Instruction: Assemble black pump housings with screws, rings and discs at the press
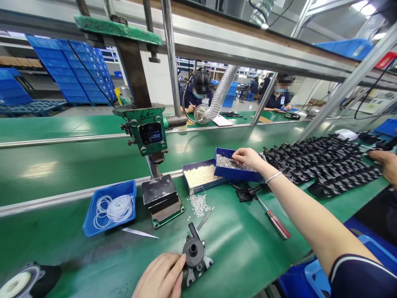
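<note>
My left hand point(163, 275) grips the side of a black plastic pump housing point(194, 253) with a round top and a side spout, low on the green bench. My right hand point(246, 157) reaches into a blue box point(237, 174) full of small metal screws point(226, 160). Its fingers are pinched together; what lies between them is too small to make out. Beside that box, a second blue box point(203, 187) holds small cream-coloured parts. Small washers point(199, 203) lie loose in front of it, with tweezers point(205, 219) near the housing's spout.
A green bench press point(151, 132) stands left of the boxes. A blue tray point(93, 225) holds white rings, with a pointed metal tool point(141, 233) below. Under my right forearm lie a screwdriver point(277, 223) and another black part point(245, 192). Rows of black housings point(310, 161) and a co-worker's hand point(384, 163) are right.
</note>
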### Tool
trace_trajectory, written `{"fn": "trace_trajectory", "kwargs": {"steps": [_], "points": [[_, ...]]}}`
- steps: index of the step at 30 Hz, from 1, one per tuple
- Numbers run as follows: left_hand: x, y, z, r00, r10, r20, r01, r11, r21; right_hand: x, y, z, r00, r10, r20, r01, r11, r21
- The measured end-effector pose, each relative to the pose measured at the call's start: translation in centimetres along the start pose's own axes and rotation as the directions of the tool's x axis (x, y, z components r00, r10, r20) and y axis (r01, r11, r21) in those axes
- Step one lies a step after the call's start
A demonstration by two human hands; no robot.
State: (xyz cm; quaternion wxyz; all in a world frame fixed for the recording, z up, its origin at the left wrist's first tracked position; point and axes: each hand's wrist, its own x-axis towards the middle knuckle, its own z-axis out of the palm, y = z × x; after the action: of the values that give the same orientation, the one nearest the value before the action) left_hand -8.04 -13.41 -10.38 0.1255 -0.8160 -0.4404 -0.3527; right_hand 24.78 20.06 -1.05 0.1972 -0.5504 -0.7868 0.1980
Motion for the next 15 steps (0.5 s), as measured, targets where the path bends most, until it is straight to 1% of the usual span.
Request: {"fn": "trace_trajectory", "kwargs": {"steps": [4, 6, 9, 12, 13, 15], "points": [[-0.5, -0.2, -0.6, 0.995, -0.088, 0.055, 0.088, 0.996, 0.006, -0.5, -0.5, 0.0, 0.997, -0.081, 0.009, 0.081, 0.995, -0.049], [-0.7, -0.4, -0.8, 0.99, -0.131, 0.047, 0.13, 0.991, 0.019, -0.7, -0.9, -0.2, 0.993, -0.118, -0.002, 0.117, 0.99, -0.076], [-0.6, -0.6, -1.2, 0.987, -0.159, -0.001, 0.158, 0.987, 0.027, -1.0, -1.9, -1.1, 0.985, -0.146, -0.088, 0.137, 0.985, -0.1], [0.4, -0.4, -1.7, 0.973, -0.229, -0.032, 0.23, 0.973, 0.008, -2.6, -4.4, -1.6, 0.969, -0.187, -0.159, 0.176, 0.981, -0.084], [1.1, -0.2, -1.9, 0.963, -0.265, -0.047, 0.265, 0.964, -0.013, -3.6, -5.6, -1.4, 0.965, -0.206, -0.162, 0.198, 0.978, -0.068], [3.0, 0.5, -2.2, 0.936, -0.345, -0.072, 0.338, 0.937, -0.089, -6.5, -8.5, -0.6, 0.947, -0.298, -0.124, 0.296, 0.955, -0.032]]}}
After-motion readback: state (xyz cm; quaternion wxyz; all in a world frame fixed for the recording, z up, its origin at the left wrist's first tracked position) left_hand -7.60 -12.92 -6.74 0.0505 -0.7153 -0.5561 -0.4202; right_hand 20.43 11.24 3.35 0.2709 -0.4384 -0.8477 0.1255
